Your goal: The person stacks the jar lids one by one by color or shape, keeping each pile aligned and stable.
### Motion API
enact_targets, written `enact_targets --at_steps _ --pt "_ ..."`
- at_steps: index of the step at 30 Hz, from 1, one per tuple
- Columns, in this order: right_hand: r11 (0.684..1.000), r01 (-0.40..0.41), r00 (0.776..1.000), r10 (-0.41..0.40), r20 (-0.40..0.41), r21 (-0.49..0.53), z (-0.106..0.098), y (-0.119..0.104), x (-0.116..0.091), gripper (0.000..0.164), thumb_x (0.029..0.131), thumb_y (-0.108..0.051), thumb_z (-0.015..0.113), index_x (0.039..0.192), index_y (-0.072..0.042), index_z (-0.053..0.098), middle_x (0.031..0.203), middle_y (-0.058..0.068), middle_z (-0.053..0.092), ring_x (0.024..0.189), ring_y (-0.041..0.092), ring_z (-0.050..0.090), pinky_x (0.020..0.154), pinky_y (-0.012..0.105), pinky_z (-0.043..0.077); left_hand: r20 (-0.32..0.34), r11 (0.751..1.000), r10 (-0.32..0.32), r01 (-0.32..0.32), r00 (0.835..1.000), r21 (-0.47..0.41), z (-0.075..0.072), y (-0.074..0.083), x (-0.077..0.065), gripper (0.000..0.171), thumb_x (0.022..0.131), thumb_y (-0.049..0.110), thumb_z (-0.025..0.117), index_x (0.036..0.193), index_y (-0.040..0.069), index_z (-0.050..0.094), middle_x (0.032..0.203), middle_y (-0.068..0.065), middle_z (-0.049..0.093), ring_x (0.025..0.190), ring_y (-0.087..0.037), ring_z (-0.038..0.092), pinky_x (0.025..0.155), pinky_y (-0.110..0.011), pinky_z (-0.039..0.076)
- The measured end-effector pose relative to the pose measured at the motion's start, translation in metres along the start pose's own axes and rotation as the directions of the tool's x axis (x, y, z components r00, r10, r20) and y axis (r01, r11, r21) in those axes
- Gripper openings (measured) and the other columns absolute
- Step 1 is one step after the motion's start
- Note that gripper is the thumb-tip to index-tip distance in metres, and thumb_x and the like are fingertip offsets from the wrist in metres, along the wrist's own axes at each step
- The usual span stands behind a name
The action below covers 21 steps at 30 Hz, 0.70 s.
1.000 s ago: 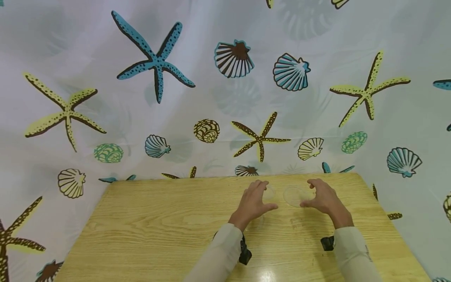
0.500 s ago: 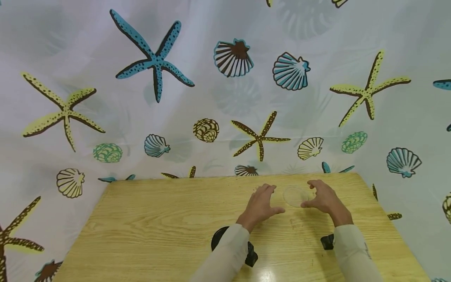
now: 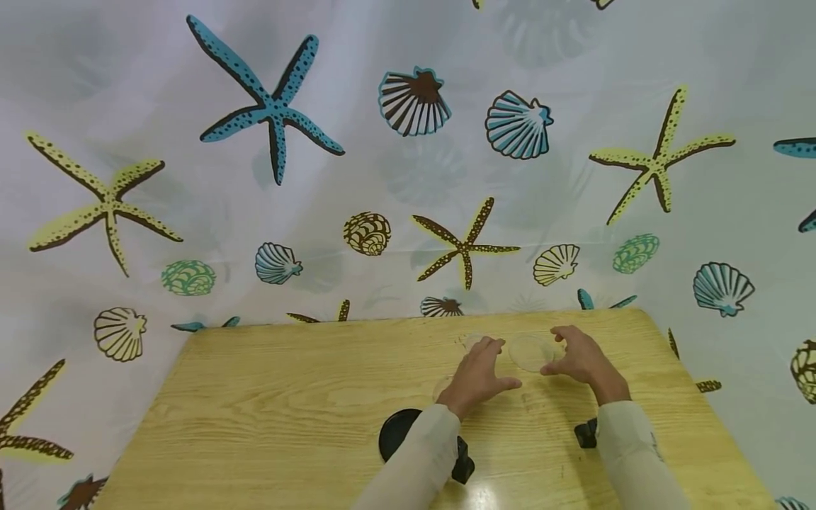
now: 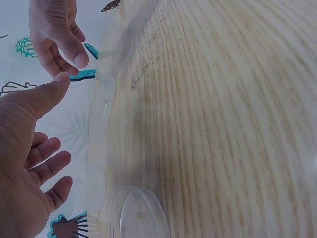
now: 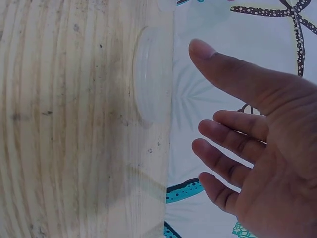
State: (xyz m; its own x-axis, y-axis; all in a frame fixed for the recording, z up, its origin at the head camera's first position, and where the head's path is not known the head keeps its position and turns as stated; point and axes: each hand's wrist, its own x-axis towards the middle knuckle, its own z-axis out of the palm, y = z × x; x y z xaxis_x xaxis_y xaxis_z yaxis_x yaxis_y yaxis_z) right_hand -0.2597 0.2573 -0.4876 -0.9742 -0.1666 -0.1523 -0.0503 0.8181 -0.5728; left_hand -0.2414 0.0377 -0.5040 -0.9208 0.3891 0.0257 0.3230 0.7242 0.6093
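My left hand (image 3: 478, 379) is held above the wooden table, fingers relaxed and apart, with nothing in its grasp. Facing it, my right hand (image 3: 579, 361) is likewise empty, thumb and fingers spread beside a clear round lid-like piece (image 3: 529, 353). In the right wrist view that clear piece (image 5: 148, 74) lies near the table's far edge, apart from the fingers. A smaller clear round piece (image 3: 473, 341) lies behind my left hand, partly hidden by its fingers. One more clear round piece (image 3: 442, 387) shows beside the left wrist; the left wrist view has a clear round piece (image 4: 141, 215) low down.
A black round object (image 3: 398, 433) sits beside my left sleeve, which hides part of it. The wooden table (image 3: 274, 404) ends at a white curtain (image 3: 357, 156) printed with starfish and shells. Black wrist devices (image 3: 463, 460) are worn at both cuffs.
My left hand has moved right and slightly toward me, nearer the right hand. The black round object and a clear piece by the left wrist are more uncovered. The right hand hardly moved.
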Motion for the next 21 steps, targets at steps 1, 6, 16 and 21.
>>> enact_targets --at_steps 1,6,16,21 --pt "1.0 0.0 1.0 0.0 -0.001 0.002 0.001 0.001 0.001 0.082 0.077 -0.024 0.08 0.14 0.006 0.037 0.133 0.029 0.046 0.116 0.048 0.05 0.088 0.054 0.048 0.002 1.0 0.004 -0.004 1.0 -0.006 0.001 0.0 0.001 0.074 0.082 0.039 0.074 0.142 0.01 0.042 0.13 -0.004 0.052 0.114 -0.02 0.054 0.093 -0.037 0.048" --pt "1.0 -0.002 1.0 0.002 0.004 0.006 0.004 0.004 0.004 0.083 0.077 -0.023 0.08 0.141 0.006 0.036 0.134 0.029 0.046 0.116 0.048 0.05 0.089 0.054 0.047 0.018 1.0 -0.005 0.005 1.0 -0.027 0.005 -0.002 0.003 0.074 0.082 0.038 0.073 0.142 0.009 0.041 0.131 -0.005 0.051 0.115 -0.021 0.053 0.093 -0.037 0.048" --pt "1.0 -0.016 1.0 0.016 0.008 -0.003 0.004 0.007 0.007 0.083 0.076 -0.022 0.081 0.14 0.007 0.037 0.132 0.029 0.048 0.114 0.046 0.051 0.09 0.055 0.046 0.035 0.998 -0.011 0.013 0.999 -0.064 0.011 0.001 0.006 0.074 0.082 0.036 0.074 0.141 0.006 0.042 0.131 -0.008 0.05 0.115 -0.022 0.054 0.093 -0.038 0.048" --pt "1.0 -0.021 1.0 0.021 0.017 -0.021 0.004 0.008 0.01 0.082 0.076 -0.022 0.08 0.139 0.007 0.038 0.131 0.029 0.048 0.116 0.045 0.05 0.093 0.056 0.044 0.049 0.996 -0.029 0.032 0.998 -0.08 0.013 0.002 0.008 0.073 0.082 0.035 0.074 0.141 0.006 0.042 0.131 -0.008 0.05 0.115 -0.022 0.054 0.093 -0.037 0.048"
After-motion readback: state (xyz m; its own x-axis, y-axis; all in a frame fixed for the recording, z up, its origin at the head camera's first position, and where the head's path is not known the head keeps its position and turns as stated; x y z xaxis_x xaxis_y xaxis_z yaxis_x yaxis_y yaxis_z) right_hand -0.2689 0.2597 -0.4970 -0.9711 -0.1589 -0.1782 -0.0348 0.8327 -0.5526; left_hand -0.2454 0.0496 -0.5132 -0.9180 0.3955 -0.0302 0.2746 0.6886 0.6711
